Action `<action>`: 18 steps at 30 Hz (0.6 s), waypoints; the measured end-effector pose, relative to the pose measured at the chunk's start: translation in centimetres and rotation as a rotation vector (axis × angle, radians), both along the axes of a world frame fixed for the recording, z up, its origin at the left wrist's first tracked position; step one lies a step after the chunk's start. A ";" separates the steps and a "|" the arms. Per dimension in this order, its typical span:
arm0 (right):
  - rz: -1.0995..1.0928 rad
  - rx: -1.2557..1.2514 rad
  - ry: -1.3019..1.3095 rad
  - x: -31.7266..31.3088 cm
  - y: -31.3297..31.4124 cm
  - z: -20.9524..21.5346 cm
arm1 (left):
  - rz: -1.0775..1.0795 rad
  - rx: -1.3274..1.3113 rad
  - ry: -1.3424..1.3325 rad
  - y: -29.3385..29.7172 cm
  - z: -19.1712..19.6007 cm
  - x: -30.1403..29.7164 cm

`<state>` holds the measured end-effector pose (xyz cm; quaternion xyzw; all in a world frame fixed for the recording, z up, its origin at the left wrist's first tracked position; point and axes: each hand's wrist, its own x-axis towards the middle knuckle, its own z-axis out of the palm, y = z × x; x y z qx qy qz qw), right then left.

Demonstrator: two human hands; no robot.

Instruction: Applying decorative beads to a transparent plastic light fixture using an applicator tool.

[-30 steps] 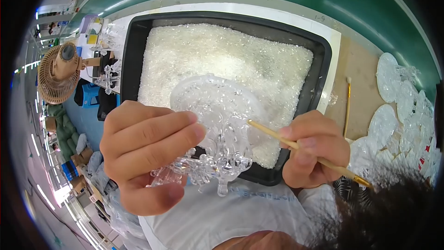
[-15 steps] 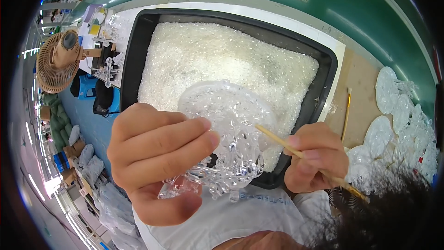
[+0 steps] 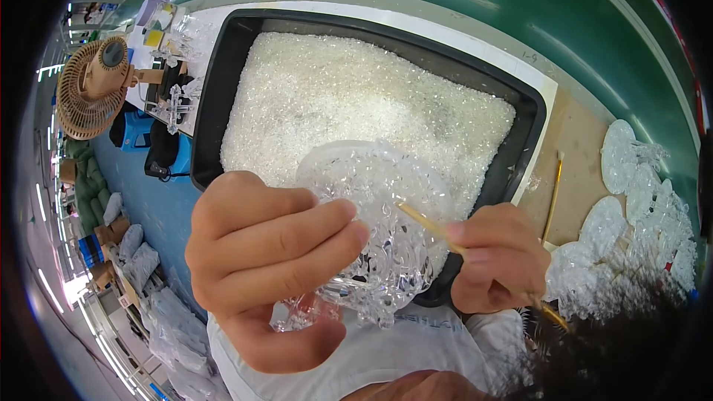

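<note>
My left hand point(image 3: 275, 263) is closed around a clear plastic ornament point(image 3: 390, 267), gripping its knobbly lower part between thumb and fingers. The ornament has a round, frosted plate strewn with small glassy bits, and it is held above the near side of a black tray point(image 3: 531, 115). In my right hand point(image 3: 497, 256) is a thin wooden stick point(image 3: 427, 223), pinched like a pen, with a golden section toward its rear end. Its pale tip reaches over the ornament's plate; whether it touches the surface I cannot tell. My fingers hide part of the ornament.
Small clear granules point(image 3: 334, 85) fill the tray. On the brown board to the right lie a slim yellow stick point(image 3: 554, 197) and a pile of clear plastic ornaments point(image 3: 642, 193). A brown fan point(image 3: 96, 89) stands at the left, beside more clear pieces point(image 3: 178, 104).
The ornament and my left hand have shifted slightly right and down. My right hand has moved a little left, bringing the stick's tip farther over the plate.
</note>
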<state>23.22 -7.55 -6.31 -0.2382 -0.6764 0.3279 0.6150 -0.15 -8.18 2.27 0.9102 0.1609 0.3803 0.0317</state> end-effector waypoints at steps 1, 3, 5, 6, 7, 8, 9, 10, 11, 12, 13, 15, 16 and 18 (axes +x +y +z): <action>0.018 0.019 -0.019 0.0 0.0 0.1 | 0.001 0.000 0.002 0.2 0.0 0.0; 0.001 0.026 0.034 0.1 -0.1 -0.5 | 0.003 0.002 0.004 0.1 0.1 0.7; -0.017 0.034 0.086 0.0 -0.4 -0.6 | 0.004 0.005 0.005 -0.9 0.4 0.1; -0.057 -0.017 0.143 -0.2 -0.7 -0.7 | 0.006 0.004 0.006 -0.6 0.2 0.2; -0.098 -0.067 0.200 -0.3 -0.9 -0.7 | 0.007 0.004 0.007 -0.7 0.1 0.4; -0.097 -0.068 0.200 -0.2 -0.8 -0.8 | 0.008 0.004 0.008 -0.4 -0.3 1.1; -0.043 -0.034 0.098 0.1 -0.5 -0.6 | 0.008 0.005 0.008 -0.4 0.2 0.3; 0.010 0.000 -0.003 0.4 -0.2 -0.4 | 0.007 0.006 0.007 -0.1 0.2 0.1; 0.009 0.001 -0.004 0.6 0.1 0.1 | 0.006 0.008 0.007 0.2 0.2 0.3; 0.074 0.000 -0.052 0.8 0.3 0.4 | 0.005 0.007 0.008 0.7 0.0 0.1; 0.138 -0.001 -0.099 0.9 0.3 0.5 | 0.003 0.007 0.009 0.7 -0.1 0.0; 0.099 -0.009 -0.075 0.9 0.0 0.2 | 0.000 0.008 0.011 0.3 -0.1 0.4; 0.061 -0.015 -0.051 0.8 -0.2 0.0 | -0.001 0.008 0.012 0.2 -0.1 0.5; 0.013 -0.021 0.003 0.5 -0.6 -0.6 | -0.002 0.011 0.015 0.6 -0.1 0.2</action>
